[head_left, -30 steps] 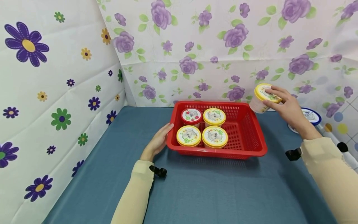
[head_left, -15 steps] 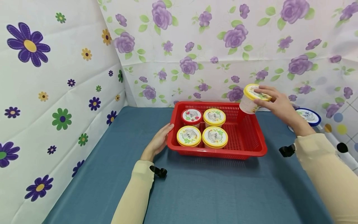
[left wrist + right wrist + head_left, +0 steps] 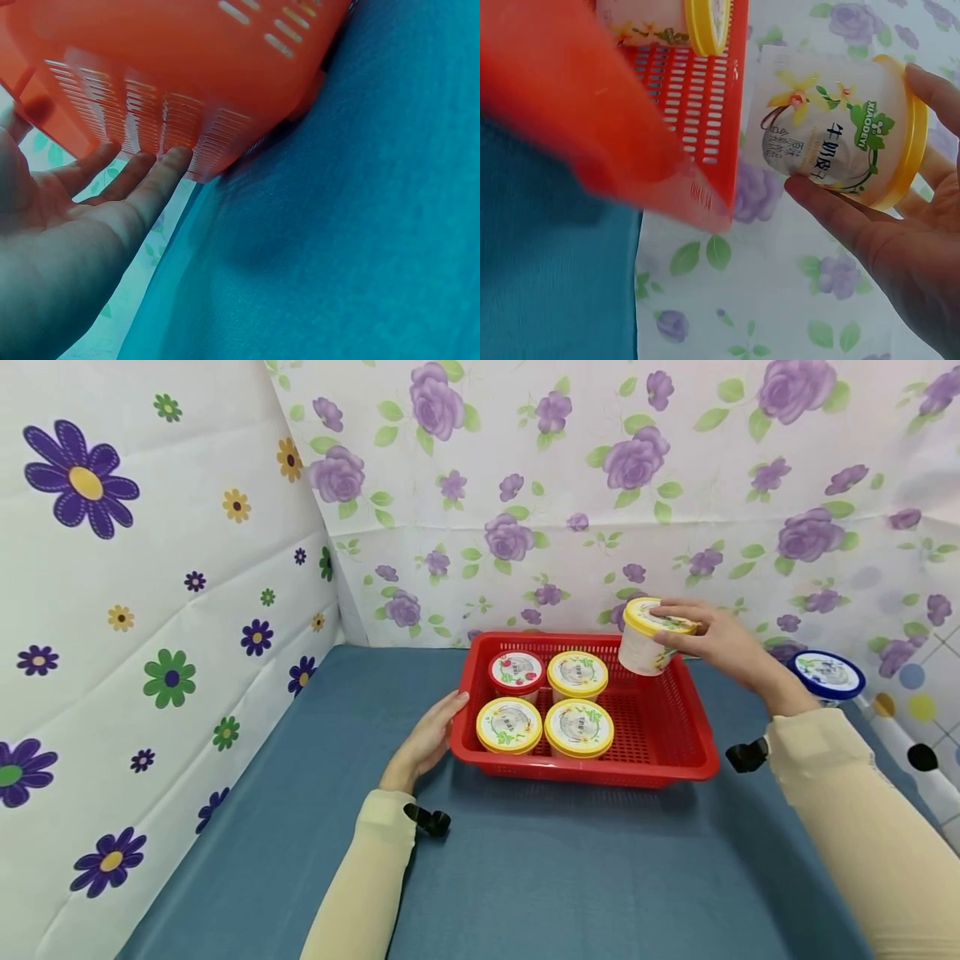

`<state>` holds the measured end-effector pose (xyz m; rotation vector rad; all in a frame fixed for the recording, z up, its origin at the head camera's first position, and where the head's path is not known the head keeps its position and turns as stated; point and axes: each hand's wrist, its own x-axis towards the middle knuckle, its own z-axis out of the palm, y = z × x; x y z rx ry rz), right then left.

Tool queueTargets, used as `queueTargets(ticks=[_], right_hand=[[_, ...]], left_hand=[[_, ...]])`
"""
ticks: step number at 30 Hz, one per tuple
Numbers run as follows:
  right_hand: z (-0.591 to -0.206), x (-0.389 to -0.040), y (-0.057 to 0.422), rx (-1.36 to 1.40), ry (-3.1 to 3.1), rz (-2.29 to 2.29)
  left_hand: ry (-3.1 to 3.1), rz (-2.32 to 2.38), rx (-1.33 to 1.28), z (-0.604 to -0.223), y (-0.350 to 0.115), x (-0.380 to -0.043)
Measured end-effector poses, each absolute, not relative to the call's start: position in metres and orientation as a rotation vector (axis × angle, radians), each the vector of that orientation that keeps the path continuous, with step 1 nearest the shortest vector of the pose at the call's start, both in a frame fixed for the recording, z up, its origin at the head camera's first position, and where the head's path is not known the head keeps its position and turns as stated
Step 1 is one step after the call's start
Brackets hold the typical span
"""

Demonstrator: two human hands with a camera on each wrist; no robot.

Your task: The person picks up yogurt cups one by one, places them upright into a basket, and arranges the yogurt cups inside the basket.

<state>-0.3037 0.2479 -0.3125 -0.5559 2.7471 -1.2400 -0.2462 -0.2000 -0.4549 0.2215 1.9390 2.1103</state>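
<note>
A red plastic basket (image 3: 525, 762) stands on the blue cloth. My left hand (image 3: 429, 739) holds its left side, thumb at the rim and fingers (image 3: 154, 180) against the slotted outer wall. My right hand (image 3: 723, 643) grips a pudding-style cup (image 3: 825, 127) with a yellow lid by its lid and side. This cup (image 3: 643, 647) hangs slightly tilted over the back right of the basket. In the basket's left half sit a red-lidded cup (image 3: 517, 670) and three yellow-lidded cups, among them a back one (image 3: 577, 672) and two front ones (image 3: 508, 724).
A blue-lidded tub (image 3: 827, 675) stands right of the basket, partly behind my right forearm. Flowered sheeting (image 3: 570, 552) hangs behind, and more (image 3: 187, 610) hangs along the left. The slotted basket floor (image 3: 626, 727) shows at the right.
My right hand has carried the yellow-lidded cup leftward, from beside the basket's right end to over its inside. The left hand stays on the basket's side.
</note>
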Motion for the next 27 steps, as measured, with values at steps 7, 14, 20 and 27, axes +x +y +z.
queueTargets(ticks=[7, 14, 20, 27], right_hand=[[-0.31, -0.304, 0.24, -0.567, 2.72, -1.196], [-0.309, -0.305, 0.234, -0.524, 2.692, -1.154], [-0.315, -0.31, 0.232, -0.546, 2.671, -1.128], [-0.321, -0.313, 0.227, -0.522, 2.653, -1.102]], left_hand=[[1.926, 2.121, 0.224, -0.455, -0.199, -0.247], [1.927, 2.127, 0.217, -0.456, -0.2, -0.247], [1.933, 2.123, 0.209, -0.455, -0.201, -0.246], [1.929, 2.123, 0.221, -0.454, -0.2, -0.246]])
